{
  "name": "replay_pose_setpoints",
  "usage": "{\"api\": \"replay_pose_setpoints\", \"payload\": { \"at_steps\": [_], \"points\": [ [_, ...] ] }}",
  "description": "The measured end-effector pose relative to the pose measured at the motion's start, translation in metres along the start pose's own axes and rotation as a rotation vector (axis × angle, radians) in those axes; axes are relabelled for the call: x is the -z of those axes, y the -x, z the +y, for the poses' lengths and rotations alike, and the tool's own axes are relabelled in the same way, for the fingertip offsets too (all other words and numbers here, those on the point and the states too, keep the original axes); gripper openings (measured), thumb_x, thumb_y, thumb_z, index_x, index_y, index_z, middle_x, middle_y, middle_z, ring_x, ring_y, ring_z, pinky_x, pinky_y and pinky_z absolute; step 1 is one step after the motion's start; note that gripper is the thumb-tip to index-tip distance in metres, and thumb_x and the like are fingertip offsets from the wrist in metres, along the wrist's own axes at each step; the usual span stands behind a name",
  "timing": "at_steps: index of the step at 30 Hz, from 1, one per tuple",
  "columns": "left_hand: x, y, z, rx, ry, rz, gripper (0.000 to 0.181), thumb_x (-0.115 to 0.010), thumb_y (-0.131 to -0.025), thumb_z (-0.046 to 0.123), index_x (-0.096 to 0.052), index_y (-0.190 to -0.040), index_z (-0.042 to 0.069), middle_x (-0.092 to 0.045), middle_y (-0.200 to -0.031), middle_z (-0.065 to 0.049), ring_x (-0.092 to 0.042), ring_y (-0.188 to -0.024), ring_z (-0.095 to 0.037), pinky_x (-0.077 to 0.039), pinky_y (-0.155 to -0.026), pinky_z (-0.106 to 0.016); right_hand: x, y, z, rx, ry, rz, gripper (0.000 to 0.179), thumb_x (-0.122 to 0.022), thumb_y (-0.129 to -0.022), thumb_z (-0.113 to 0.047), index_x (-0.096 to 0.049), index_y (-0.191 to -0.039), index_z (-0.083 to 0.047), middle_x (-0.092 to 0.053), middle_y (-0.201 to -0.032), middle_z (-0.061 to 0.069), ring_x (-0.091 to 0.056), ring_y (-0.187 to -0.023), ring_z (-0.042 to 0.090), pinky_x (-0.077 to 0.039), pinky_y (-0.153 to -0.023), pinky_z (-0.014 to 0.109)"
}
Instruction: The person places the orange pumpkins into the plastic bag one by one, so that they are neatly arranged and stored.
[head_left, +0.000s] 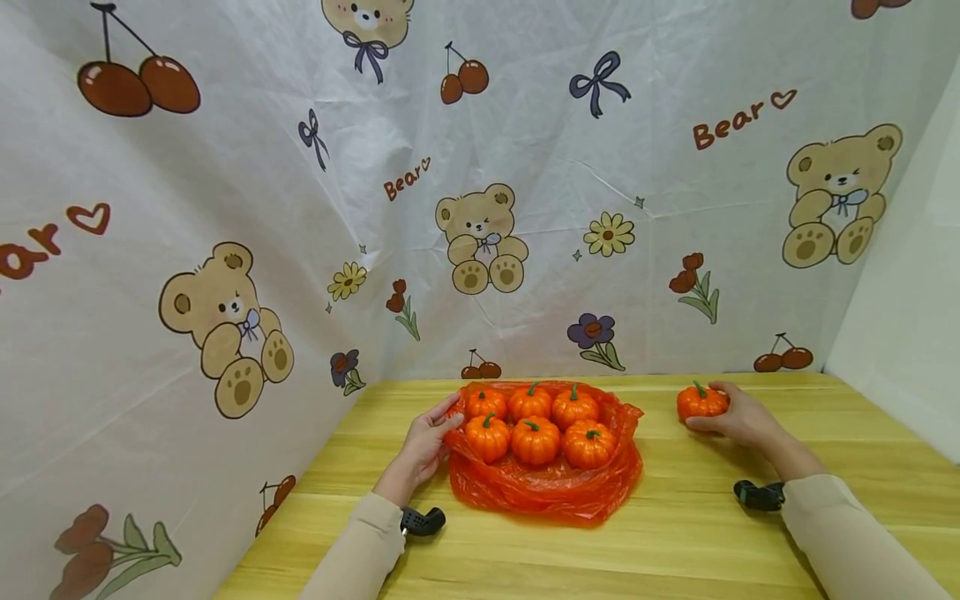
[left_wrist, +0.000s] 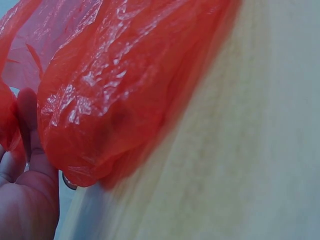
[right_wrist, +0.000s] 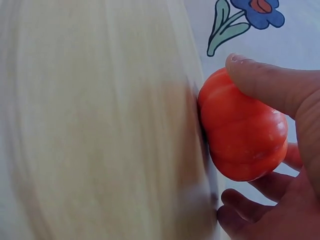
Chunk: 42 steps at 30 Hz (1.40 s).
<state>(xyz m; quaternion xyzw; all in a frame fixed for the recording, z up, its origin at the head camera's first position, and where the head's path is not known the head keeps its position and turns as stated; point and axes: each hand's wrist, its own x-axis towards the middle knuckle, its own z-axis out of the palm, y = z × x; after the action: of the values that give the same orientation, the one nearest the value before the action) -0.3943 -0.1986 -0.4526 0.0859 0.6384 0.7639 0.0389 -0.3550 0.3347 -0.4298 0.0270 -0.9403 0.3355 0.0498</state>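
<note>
A red plastic bag (head_left: 525,496) lies spread open on the table, with several small orange pumpkins (head_left: 536,442) sitting in it in two rows, green stems up. At its left rim my left hand (head_left: 426,437) pinches the thin film between thumb and fingers; the left wrist view shows the crinkled bag (left_wrist: 110,100) beside that hand (left_wrist: 30,195). Off to the right of the bag, my right hand (head_left: 746,417) grips another pumpkin (head_left: 699,403) by its side. In the right wrist view the thumb and fingers curve round this pumpkin (right_wrist: 245,130), close to the tabletop.
The wooden table (head_left: 675,533) runs back to a white sheet (head_left: 525,150) printed with bears, cherries and flowers, which also hangs along the left. A plain white surface (head_left: 915,317) stands at the right. Black devices (head_left: 759,495) are strapped at both wrists.
</note>
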Motion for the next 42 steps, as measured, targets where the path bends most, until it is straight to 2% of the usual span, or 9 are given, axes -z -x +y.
{"api": "replay_pose_setpoints", "payload": {
  "at_steps": [4, 8, 15, 19, 26, 30, 35, 42],
  "points": [
    [0.001, 0.001, -0.001, 0.001, -0.003, -0.003, 0.053, -0.06, -0.104, 0.009, -0.049, -0.155, 0.017, -0.048, -0.158, -0.017, -0.062, -0.129, -0.028, -0.06, -0.094, -0.036, 0.0, 0.0, -0.002, -0.004, -0.02, -0.005, 0.103, -0.076, -0.091, -0.046, -0.021, -0.151, 0.017, -0.035, -0.143, 0.049, -0.044, -0.123, 0.06, -0.036, -0.107, 0.074],
    [0.001, 0.0, 0.0, 0.0, -0.002, 0.005, 0.053, -0.062, -0.103, 0.01, -0.05, -0.155, 0.017, -0.048, -0.158, -0.017, -0.063, -0.127, -0.028, -0.06, -0.093, -0.036, 0.001, -0.002, -0.008, 0.025, -0.037, 0.01, 0.101, -0.075, -0.092, -0.046, -0.022, -0.152, 0.016, -0.036, -0.144, 0.047, -0.046, -0.123, 0.059, -0.038, -0.106, 0.074],
    [0.001, 0.001, 0.0, 0.0, 0.008, 0.003, 0.055, -0.064, -0.102, 0.011, -0.05, -0.155, 0.017, -0.047, -0.158, -0.017, -0.064, -0.125, -0.027, -0.061, -0.091, -0.036, 0.007, 0.0, -0.04, 0.043, -0.051, 0.033, 0.098, -0.074, -0.093, -0.048, -0.025, -0.154, 0.012, -0.037, -0.147, 0.044, -0.049, -0.122, 0.055, -0.044, -0.103, 0.07],
    [0.0, 0.001, -0.001, 0.001, 0.021, -0.006, 0.055, -0.063, -0.103, 0.009, -0.048, -0.155, 0.015, -0.046, -0.159, -0.017, -0.065, -0.121, -0.023, -0.062, -0.09, -0.033, 0.009, 0.002, -0.055, 0.06, -0.067, 0.007, 0.096, -0.073, -0.093, -0.048, -0.026, -0.154, 0.01, -0.041, -0.146, 0.041, -0.052, -0.119, 0.05, -0.049, -0.099, 0.064],
    [0.0, 0.002, -0.002, 0.005, 0.029, -0.008, 0.054, -0.062, -0.103, 0.008, -0.049, -0.155, 0.016, -0.046, -0.159, -0.017, -0.062, -0.127, -0.026, -0.061, -0.092, -0.034, 0.01, 0.004, -0.075, 0.104, -0.081, -0.019, 0.092, -0.075, -0.093, -0.044, -0.029, -0.154, 0.009, -0.045, -0.144, 0.038, -0.055, -0.117, 0.046, -0.053, -0.094, 0.058],
    [0.0, 0.001, 0.0, -0.003, 0.029, 0.0, 0.055, -0.065, -0.102, 0.01, -0.05, -0.154, 0.016, -0.047, -0.159, -0.017, -0.066, -0.121, -0.023, -0.062, -0.089, -0.032, 0.012, 0.005, -0.088, 0.126, -0.095, -0.038, 0.091, -0.076, -0.092, -0.04, -0.03, -0.154, 0.008, -0.047, -0.143, 0.036, -0.056, -0.117, 0.044, -0.053, -0.095, 0.057],
    [-0.001, 0.0, 0.001, -0.001, 0.04, 0.004, 0.055, -0.065, -0.101, 0.01, -0.051, -0.154, 0.018, -0.047, -0.159, -0.014, -0.068, -0.114, -0.019, -0.063, -0.085, -0.03, 0.013, 0.008, -0.102, 0.155, -0.119, -0.09, 0.087, -0.078, -0.09, -0.035, -0.033, -0.152, 0.006, -0.054, -0.136, 0.03, -0.058, -0.113, 0.037, -0.055, -0.093, 0.048],
    [0.0, 0.0, 0.001, -0.001, 0.029, -0.001, 0.054, -0.064, -0.102, 0.01, -0.05, -0.154, 0.017, -0.048, -0.158, -0.015, -0.063, -0.126, -0.026, -0.062, -0.09, -0.033, 0.011, 0.014, -0.122, 0.194, -0.177, -0.167, 0.083, -0.08, -0.089, -0.028, -0.035, -0.151, 0.003, -0.057, -0.134, 0.025, -0.06, -0.111, 0.031, -0.056, -0.092, 0.042]
  ]
}}
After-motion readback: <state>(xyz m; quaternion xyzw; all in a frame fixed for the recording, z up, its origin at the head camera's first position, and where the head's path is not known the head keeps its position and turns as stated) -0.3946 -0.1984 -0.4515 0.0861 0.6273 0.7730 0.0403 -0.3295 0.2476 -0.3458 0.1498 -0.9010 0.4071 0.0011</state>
